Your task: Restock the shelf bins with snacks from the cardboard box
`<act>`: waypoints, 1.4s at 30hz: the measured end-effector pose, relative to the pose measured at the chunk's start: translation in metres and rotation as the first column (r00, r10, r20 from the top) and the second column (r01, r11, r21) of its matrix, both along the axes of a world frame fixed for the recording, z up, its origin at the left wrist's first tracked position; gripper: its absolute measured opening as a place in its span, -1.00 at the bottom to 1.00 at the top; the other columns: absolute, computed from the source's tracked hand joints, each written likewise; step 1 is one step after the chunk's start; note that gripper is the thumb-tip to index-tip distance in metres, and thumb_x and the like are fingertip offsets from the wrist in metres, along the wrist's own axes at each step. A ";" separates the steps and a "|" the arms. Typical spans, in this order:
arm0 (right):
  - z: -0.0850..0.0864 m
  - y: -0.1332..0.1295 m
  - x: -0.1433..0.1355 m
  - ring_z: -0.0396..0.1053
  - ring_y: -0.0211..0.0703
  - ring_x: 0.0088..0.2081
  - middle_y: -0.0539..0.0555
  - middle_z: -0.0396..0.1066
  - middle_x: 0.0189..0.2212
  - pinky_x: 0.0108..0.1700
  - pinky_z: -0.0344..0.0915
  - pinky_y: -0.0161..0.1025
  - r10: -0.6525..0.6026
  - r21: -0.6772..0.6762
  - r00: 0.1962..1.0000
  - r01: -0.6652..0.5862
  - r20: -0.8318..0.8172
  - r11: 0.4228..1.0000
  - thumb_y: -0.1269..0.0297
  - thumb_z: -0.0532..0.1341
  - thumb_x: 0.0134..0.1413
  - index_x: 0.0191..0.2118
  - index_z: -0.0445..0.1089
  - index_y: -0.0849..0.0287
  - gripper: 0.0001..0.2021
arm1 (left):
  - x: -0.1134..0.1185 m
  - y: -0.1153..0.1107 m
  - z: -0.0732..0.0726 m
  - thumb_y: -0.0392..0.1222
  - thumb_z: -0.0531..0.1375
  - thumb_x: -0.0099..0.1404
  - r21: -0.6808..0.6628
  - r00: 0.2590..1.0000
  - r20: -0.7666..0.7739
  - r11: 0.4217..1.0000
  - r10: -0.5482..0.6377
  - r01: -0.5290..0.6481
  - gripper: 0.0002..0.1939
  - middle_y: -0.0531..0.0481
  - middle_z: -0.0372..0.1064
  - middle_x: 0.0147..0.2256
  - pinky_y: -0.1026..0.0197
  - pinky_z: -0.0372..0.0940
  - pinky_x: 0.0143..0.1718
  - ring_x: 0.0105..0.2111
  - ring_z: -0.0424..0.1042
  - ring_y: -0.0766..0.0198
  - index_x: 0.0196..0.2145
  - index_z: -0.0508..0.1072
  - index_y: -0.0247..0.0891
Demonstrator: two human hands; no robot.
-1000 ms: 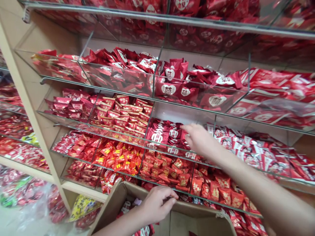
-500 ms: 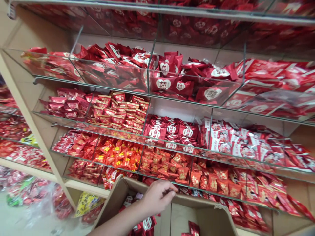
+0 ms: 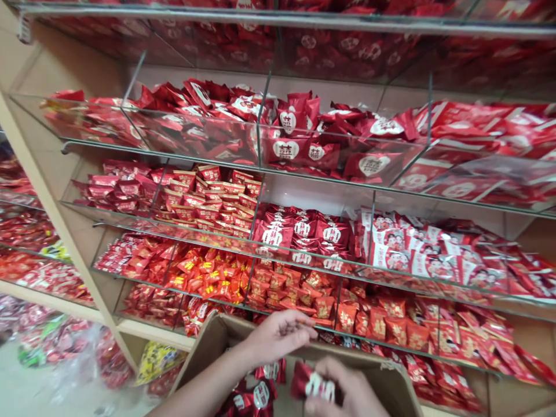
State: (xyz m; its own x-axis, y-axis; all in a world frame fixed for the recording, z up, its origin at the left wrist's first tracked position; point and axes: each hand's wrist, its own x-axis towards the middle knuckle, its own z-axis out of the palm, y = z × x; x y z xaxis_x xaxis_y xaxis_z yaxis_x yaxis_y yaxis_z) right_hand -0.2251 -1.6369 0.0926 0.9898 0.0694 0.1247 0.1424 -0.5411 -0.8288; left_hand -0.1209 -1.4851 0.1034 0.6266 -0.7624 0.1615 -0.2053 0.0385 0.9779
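Observation:
My left hand (image 3: 282, 335) is over the back edge of an open cardboard box (image 3: 402, 385), its fingers curled toward the right; what its fingers hold, if anything, I cannot make out. Lower right, over the box, my right hand (image 3: 343, 389) grips a dark red packet (image 3: 313, 384) with a white print. More dark red packets (image 3: 254, 397) lie inside the box below my left forearm. Just behind the box edge, small red packets (image 3: 289, 289) fill a shelf compartment.
Glass-fronted shelves (image 3: 321, 179) with dividers rise behind the box, filled with red packets. A wooden upright (image 3: 56, 223) stands at the left. Plastic bags of sweets (image 3: 47, 341) lie on the floor at the lower left, and a yellow bag (image 3: 157, 362) sits beneath the shelves.
My right hand has come into view over the box with a dark red packet in it. My left hand has shifted slightly right and up.

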 end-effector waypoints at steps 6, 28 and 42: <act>0.032 -0.014 0.043 0.31 -0.19 -0.40 0.00 0.36 -0.44 -0.35 0.23 -0.27 -0.083 0.106 0.994 0.075 0.073 0.992 0.13 0.21 -0.12 -0.32 0.26 0.15 -0.75 | 0.006 -0.011 0.007 0.02 0.21 0.06 -0.076 0.983 -0.123 0.986 0.139 -0.149 -0.64 0.05 0.33 -0.56 0.37 0.20 -0.56 -0.62 0.27 0.44 -0.38 0.42 -0.39; -0.013 -0.003 0.052 0.34 -0.17 -0.28 0.04 0.39 -0.33 -0.22 0.27 -0.23 -0.230 0.590 0.971 0.148 0.066 0.794 0.19 0.27 -0.17 -0.32 0.34 0.12 -0.77 | 0.007 -0.012 -0.008 -0.11 0.23 0.07 -0.098 0.965 -0.203 0.977 0.167 -0.190 -0.71 -0.04 0.42 -0.38 0.29 0.24 -0.37 -0.43 0.38 0.34 -0.31 0.33 -0.36; 0.028 -0.018 0.035 0.30 -0.19 -0.38 0.03 0.35 -0.45 -0.33 0.26 -0.28 0.020 0.247 0.999 -0.028 0.036 0.969 0.16 0.16 -0.03 -0.37 0.33 0.18 -0.81 | -0.005 -0.002 0.004 -0.15 0.13 0.18 -0.029 0.989 0.053 0.990 0.136 -0.135 -0.71 0.07 0.29 -0.50 0.36 0.16 -0.48 -0.53 0.26 0.41 -0.15 0.32 -0.32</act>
